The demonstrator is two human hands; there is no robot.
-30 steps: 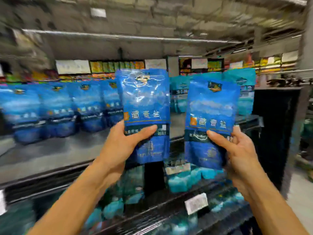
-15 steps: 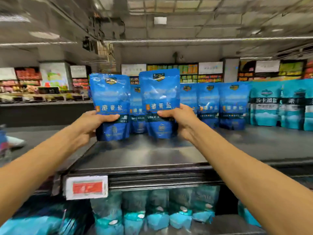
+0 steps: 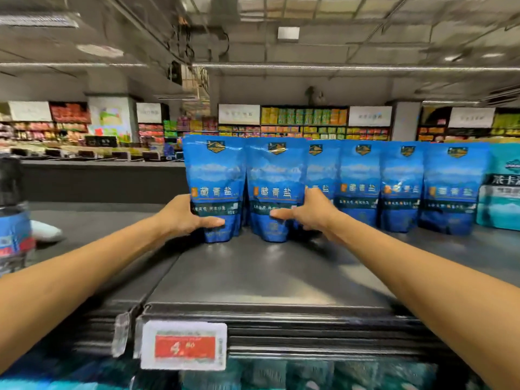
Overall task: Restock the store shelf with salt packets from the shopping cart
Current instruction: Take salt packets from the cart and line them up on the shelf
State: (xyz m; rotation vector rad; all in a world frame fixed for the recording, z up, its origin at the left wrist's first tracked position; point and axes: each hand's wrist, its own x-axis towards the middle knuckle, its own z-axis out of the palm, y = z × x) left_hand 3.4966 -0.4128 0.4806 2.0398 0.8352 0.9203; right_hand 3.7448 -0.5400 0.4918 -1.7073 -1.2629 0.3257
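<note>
Two blue salt packets stand upright on the dark metal top shelf (image 3: 270, 274). My left hand (image 3: 185, 215) grips the left salt packet (image 3: 215, 175) at its lower edge, thumb across the front. My right hand (image 3: 306, 212) grips the neighbouring salt packet (image 3: 274, 178) the same way. Both packets touch the shelf surface at the left end of a row of several identical blue packets (image 3: 402, 184). The shopping cart is out of view.
A teal packet of another kind (image 3: 503, 190) stands at the row's right end. A red price tag (image 3: 184, 346) hangs on the shelf's front edge, with teal packets on the shelf below. A blue-labelled bottle (image 3: 12, 215) stands at far left. Store aisles fill the background.
Both hands moved forward and down, carrying the two packets from mid-air onto the shelf's left end beside the row. My view shifted left along the shelf.
</note>
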